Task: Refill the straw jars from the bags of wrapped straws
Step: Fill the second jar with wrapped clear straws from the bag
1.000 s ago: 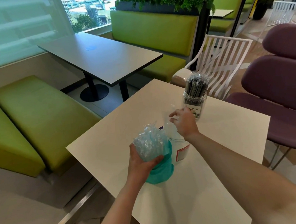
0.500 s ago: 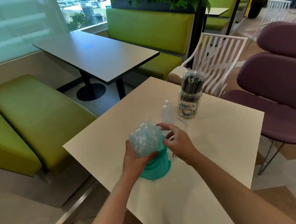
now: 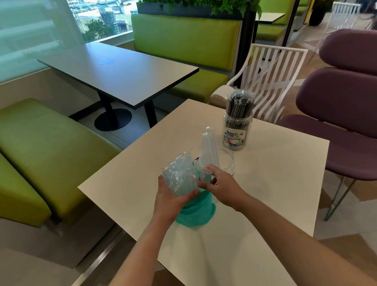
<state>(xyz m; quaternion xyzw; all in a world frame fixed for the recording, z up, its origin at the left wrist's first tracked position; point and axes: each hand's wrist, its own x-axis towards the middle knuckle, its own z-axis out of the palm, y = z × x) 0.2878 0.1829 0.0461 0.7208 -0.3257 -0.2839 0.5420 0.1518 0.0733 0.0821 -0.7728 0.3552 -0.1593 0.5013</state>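
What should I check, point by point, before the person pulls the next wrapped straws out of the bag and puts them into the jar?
1. Left hand grips the teal plastic bag of clear-wrapped straws: ok.
2. Bag's mouth is open, wrapped ends stick out the top: ok.
3. Right hand pinches straws at the bag's edge: ok, but how many cannot tell.
4. Clear plastic jar behind the hands is open at the top: ok; only a few clear straws stand in it.
5. Labelled clear jar of dark straws stands apart at the far side: ok.
6. Cream square table has bare room around the jars: ok.
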